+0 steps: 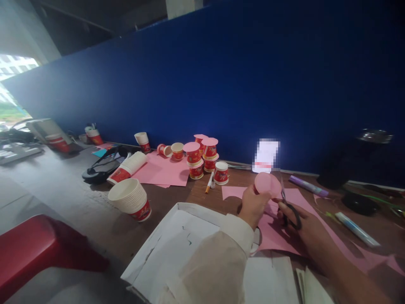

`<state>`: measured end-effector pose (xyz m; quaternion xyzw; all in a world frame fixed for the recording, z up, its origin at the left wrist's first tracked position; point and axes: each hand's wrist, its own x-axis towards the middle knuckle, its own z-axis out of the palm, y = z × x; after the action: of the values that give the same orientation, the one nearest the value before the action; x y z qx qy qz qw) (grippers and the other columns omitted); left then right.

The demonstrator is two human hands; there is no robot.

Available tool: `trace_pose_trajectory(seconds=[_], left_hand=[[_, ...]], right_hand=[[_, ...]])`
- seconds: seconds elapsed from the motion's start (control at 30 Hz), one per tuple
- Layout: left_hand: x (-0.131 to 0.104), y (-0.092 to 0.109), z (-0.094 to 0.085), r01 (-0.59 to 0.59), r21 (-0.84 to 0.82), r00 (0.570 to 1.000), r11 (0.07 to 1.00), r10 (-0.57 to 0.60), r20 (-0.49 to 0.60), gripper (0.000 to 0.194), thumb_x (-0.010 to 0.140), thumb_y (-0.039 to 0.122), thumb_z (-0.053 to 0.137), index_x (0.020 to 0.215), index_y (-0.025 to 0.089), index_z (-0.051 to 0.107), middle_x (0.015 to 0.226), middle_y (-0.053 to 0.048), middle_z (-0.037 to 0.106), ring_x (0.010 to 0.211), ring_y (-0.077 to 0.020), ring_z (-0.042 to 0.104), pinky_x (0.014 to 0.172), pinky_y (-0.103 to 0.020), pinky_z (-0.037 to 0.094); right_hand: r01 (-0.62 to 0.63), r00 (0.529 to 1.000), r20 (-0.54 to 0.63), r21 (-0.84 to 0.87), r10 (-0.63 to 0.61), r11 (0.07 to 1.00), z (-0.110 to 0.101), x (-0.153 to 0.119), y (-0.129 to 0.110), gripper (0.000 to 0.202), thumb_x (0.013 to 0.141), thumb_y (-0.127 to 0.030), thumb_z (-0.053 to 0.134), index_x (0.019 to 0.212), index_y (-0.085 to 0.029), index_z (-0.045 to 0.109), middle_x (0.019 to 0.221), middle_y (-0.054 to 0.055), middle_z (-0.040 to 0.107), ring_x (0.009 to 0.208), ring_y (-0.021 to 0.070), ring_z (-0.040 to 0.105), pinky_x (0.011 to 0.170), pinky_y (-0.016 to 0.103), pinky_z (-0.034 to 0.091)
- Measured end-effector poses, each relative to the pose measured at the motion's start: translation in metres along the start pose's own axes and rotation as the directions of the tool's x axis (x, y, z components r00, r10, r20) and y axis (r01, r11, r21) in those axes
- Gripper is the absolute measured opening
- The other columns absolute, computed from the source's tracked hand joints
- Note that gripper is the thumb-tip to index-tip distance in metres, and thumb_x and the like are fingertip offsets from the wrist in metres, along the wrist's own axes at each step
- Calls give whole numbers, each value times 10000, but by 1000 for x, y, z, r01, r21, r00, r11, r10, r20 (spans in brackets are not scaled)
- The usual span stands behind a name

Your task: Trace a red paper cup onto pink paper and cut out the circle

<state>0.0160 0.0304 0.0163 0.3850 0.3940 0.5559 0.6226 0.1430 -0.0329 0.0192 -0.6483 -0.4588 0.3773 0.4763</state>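
Observation:
My left hand [253, 207] pinches a round pink paper disc [267, 185] by its lower edge and holds it up over the table. The fingers of my right hand [299, 223] are in the dark handles of a pair of scissors [291, 215]. Their blades point upward beside the disc's right edge; whether they touch the paper I cannot tell. Beneath both hands lies a pink paper sheet [281, 236]. Left of them, red paper cups [193, 157] stand stacked with pink discs between and on top, and one upside-down cup [221, 174] is nearby.
A white cardboard box lid [177, 236] lies in front. Nested cups [129, 196], more pink sheets [161, 173] and a dark strapped object [98, 169] are at left. A lit phone [265, 156] leans on the blue partition [221, 84]. A purple tube [308, 186] and glue stick [357, 229] lie right.

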Motion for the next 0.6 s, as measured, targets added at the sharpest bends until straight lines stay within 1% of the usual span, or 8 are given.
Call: trace_pose_trajectory(seconds=[0.1, 0.17, 0.27, 0.4, 0.6], left_hand=[[-1, 2, 0, 6, 14, 1000, 1000, -6, -8, 262, 654, 137, 761, 915, 126, 761, 917, -90, 783, 804, -184, 689, 746, -276, 525], [-2, 3, 0, 7, 17, 1000, 1000, -7, -1, 267, 663, 136, 755, 930, 124, 764, 927, -94, 785, 810, -186, 691, 747, -277, 526], [-2, 5, 0, 13, 36, 1000, 999, -13, -7, 275, 679, 135, 748, 954, 119, 765, 939, -101, 786, 815, -188, 694, 744, -276, 526], [-3, 6, 0, 20, 48, 1000, 999, -19, -21, 276, 681, 109, 743, 957, 112, 762, 953, -110, 784, 821, -185, 692, 743, -271, 523], [-5, 8, 0, 25, 30, 1000, 999, -24, -18, 256, 679, 108, 752, 934, 127, 760, 916, -94, 779, 803, -188, 688, 746, -279, 529]], right_hand=[[40, 999, -5, -18, -40, 999, -1, 0, -1, 434, 646, -519, 783, 956, -218, 819, 747, 53, 712, 620, 185, 595, 511, 291, 483], [59, 998, -4, -35, -59, 998, -2, 0, -1, 419, 649, -512, 771, 946, -221, 824, 747, 59, 713, 623, 195, 601, 502, 298, 482], [79, 997, -16, -53, -80, 995, -2, 1, 3, 436, 669, -514, 769, 980, -213, 828, 726, 57, 703, 619, 198, 602, 510, 304, 487], [79, 997, -15, -57, -80, 995, -3, 2, 4, 457, 679, -515, 777, 1008, -202, 830, 740, 63, 710, 623, 199, 605, 527, 311, 501], [64, 998, -24, -60, -65, 996, -1, -2, -1, 479, 694, -545, 758, 1014, -197, 838, 716, 56, 705, 614, 197, 605, 509, 305, 494]])
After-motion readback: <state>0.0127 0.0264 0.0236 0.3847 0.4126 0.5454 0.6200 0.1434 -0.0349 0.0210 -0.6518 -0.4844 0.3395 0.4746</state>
